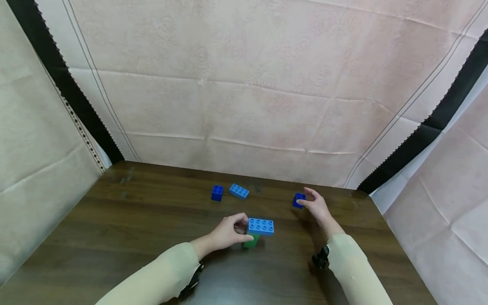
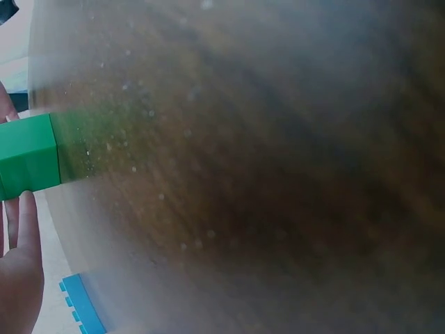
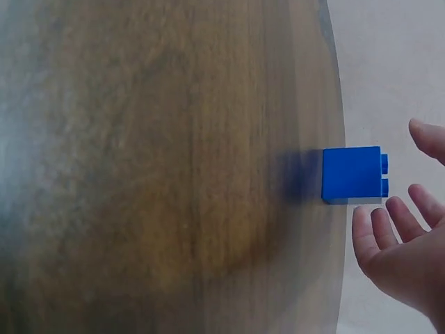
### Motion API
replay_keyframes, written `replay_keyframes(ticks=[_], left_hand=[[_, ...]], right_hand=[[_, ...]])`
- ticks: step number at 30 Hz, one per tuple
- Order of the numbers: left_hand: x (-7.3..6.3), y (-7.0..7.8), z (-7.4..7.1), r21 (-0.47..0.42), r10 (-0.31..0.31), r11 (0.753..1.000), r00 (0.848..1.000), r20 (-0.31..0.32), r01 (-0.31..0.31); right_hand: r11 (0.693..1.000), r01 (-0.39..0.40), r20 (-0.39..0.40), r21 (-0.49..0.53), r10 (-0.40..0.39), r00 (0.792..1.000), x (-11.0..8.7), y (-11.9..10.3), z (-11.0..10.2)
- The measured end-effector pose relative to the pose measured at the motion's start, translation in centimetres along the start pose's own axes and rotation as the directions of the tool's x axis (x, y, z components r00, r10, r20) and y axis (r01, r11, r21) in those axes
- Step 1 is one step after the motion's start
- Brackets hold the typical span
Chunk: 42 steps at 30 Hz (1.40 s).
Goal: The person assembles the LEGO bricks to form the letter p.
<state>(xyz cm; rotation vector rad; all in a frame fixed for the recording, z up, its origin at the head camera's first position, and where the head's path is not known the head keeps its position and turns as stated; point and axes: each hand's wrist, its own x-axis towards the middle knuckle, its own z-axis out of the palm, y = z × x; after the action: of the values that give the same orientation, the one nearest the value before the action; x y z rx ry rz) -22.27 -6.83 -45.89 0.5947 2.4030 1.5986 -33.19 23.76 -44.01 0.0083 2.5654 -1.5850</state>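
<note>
My left hand (image 1: 228, 232) holds a green toy building brick (image 1: 250, 242) between thumb and fingers. A light blue eight-stud brick (image 1: 261, 226) sits on top of the green one and juts out to the right. In the left wrist view, fingertips touch the lower side of the green brick (image 2: 29, 158). At the right, my right hand (image 1: 317, 206) reaches around a dark blue brick (image 1: 298, 200) standing on the table. The right wrist view shows the thumb and spread fingers beside the studded top of this dark blue brick (image 3: 353, 175), with a gap between.
Another dark blue brick (image 1: 217, 193) and a light blue eight-stud brick (image 1: 239, 191) lie towards the back of the brown wooden table (image 1: 160, 203). Pale patterned cloth (image 1: 244, 106) hangs behind the far edge and along both sides.
</note>
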Motion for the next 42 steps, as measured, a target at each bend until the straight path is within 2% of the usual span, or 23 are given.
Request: replay_keyframes(ticks=[8, 13, 16, 24, 33, 42], left_hand=[[0.0, 0.0, -0.1, -0.005, -0.003, 1.0, 1.0, 0.007, 0.003], [0.2, -0.1, -0.1, -0.005, 0.011, 1.0, 1.0, 0.018, -0.011], [0.2, -0.1, 0.0, -0.011, 0.019, 1.0, 1.0, 0.022, -0.019], [0.2, -0.4, 0.0, -0.01, 0.021, 1.0, 1.0, 0.018, -0.021], [0.2, -0.3, -0.1, -0.012, 0.015, 1.0, 1.0, 0.023, -0.014], [0.1, -0.4, -0.1, -0.014, 0.006, 1.0, 1.0, 0.016, -0.006]], right_hand=[[0.998, 0.063, 0.03, -0.024, -0.062, 0.998, 0.7, 1.1, 0.1], [0.999, -0.006, 0.034, -0.054, 0.008, 0.999, 1.0, 1.3, 0.3], [0.997, -0.017, 0.031, -0.071, 0.02, 0.999, 1.0, 1.5, 0.3], [0.995, -0.015, 0.008, -0.095, 0.016, 1.0, 1.0, 1.9, 0.6], [0.992, 0.018, -0.05, -0.128, -0.025, 0.998, 1.0, 2.2, 1.1], [0.99, 0.047, -0.017, -0.134, -0.049, 0.999, 0.6, 1.9, 1.0]])
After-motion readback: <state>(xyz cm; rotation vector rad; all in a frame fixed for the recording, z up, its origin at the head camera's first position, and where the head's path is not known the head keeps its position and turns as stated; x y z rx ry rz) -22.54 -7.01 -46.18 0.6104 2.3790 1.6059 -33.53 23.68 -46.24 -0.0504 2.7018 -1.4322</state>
